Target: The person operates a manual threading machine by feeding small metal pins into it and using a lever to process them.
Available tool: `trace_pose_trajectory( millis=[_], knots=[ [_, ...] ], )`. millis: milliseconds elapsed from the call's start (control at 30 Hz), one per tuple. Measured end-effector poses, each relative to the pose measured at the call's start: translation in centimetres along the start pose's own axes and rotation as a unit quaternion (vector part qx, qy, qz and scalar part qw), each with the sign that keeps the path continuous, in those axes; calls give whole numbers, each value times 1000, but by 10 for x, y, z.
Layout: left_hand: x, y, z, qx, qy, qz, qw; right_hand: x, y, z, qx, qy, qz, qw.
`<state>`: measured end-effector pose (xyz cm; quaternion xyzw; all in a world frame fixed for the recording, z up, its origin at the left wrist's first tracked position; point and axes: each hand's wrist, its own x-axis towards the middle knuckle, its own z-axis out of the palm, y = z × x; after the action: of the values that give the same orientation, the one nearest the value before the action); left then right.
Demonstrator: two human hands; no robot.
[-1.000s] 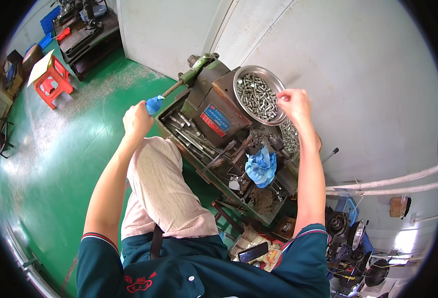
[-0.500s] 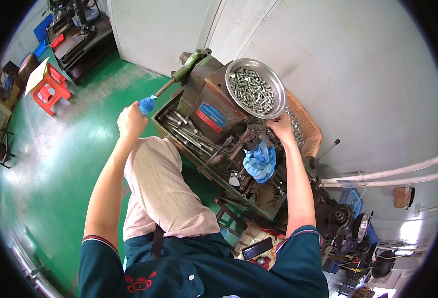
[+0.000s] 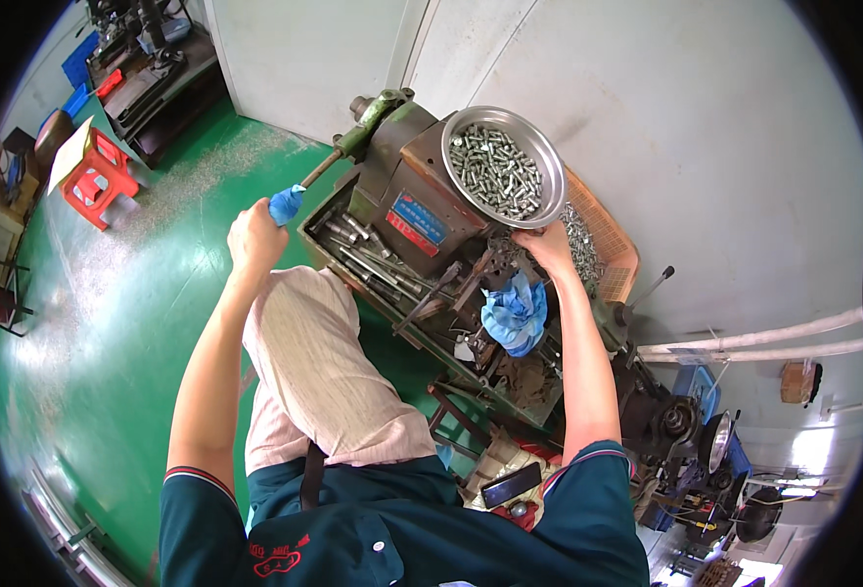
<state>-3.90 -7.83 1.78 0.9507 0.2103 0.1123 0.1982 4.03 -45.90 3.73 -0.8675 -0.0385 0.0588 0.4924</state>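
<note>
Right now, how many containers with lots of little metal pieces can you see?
2: the steel bowl, just above the right hand in the picture, and the orange basket, partly hidden behind it. More could be hidden in the clutter at lower right.

The left arm stretches forward, angling slightly inward, with the left hand curled in a closed grip. The right arm also reaches forward, the right hand turned inward, its fingertips hidden.
</note>
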Motion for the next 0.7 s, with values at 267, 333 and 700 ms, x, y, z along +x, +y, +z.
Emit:
trace_pose_trajectory(
  millis=[267,333,700],
  knots=[
    [-1,-5,-5,12,6,-8,1000,7,4,11,-40,16,-43,998],
    [0,-7,-2,11,8,-28,1000,8,0,15,-107,50,-107,987],
    [42,-36,-1,17,-26,5,999,43,78,-20,-38,-28,-56,997]
  ],
)
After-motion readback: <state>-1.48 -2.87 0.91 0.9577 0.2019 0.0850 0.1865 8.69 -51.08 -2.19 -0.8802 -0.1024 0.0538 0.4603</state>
